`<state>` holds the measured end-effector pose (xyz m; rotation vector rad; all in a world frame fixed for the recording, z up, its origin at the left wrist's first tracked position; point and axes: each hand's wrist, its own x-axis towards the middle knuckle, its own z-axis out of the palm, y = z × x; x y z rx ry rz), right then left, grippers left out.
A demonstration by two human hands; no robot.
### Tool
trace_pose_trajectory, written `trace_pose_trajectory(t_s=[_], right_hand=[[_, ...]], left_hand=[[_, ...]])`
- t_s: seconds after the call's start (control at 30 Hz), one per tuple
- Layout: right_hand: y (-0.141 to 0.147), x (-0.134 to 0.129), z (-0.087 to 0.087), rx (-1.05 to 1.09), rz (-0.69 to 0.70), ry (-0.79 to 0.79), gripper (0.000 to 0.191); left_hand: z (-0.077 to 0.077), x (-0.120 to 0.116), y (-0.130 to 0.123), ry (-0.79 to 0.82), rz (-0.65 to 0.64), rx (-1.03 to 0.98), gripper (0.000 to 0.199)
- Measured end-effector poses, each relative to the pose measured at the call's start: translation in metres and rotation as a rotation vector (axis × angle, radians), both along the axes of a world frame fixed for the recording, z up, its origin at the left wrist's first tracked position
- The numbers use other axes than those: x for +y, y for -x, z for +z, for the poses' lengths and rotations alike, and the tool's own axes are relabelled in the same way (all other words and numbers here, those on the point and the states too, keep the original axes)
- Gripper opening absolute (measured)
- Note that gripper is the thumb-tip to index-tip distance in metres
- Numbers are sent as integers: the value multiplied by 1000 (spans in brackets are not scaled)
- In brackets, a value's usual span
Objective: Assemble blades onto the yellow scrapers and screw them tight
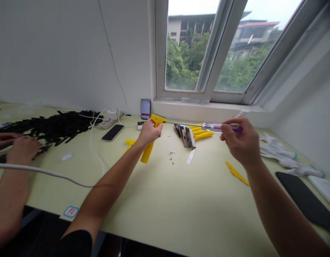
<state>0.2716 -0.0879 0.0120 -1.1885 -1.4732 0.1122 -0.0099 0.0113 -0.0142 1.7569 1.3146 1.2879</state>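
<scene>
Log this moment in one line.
left hand: yellow T-shaped plastic tool | right hand: clear-and-purple screwdriver, tip at tool's head | pale-green table: small silver screws, slim yellow plastic piece

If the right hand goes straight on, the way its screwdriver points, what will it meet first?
The right hand would first bring the screwdriver against the head of the yellow tool in the left hand. The tip looks touching or nearly so; depth is unclear.

- To your left, a phone (113, 132) lies near a power strip (107, 123).
- Ahead, you face a window (206, 60).
- To your right, white gloves (281, 152) lie near a dark flat object (304, 198).
</scene>
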Motion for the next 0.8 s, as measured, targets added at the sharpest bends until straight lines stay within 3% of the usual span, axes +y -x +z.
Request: trace_pose_trajectory(t_s=[0.13, 0.27, 0.37, 0.5, 0.67, 0.8], right_hand=[[7, 3, -2, 46, -14, 20, 31], [2, 2, 4, 144, 34, -61, 27], [-3, 3, 3, 111, 203, 118, 29], [10, 8, -9, -224, 404, 457, 38], [34, 10, -21, -633, 564, 756, 49], [38, 6, -33, -955, 587, 969, 32]], left_hand=[[-5, 8, 2, -14, 44, 83, 16], [-10, 22, 10, -24, 228, 60, 13], [-9, 28, 16, 32, 216, -90, 15], [3, 22, 17, 33, 112, -290, 9], [21, 6, 14, 99, 24, -350, 6], [25, -2, 10, 135, -113, -396, 4]])
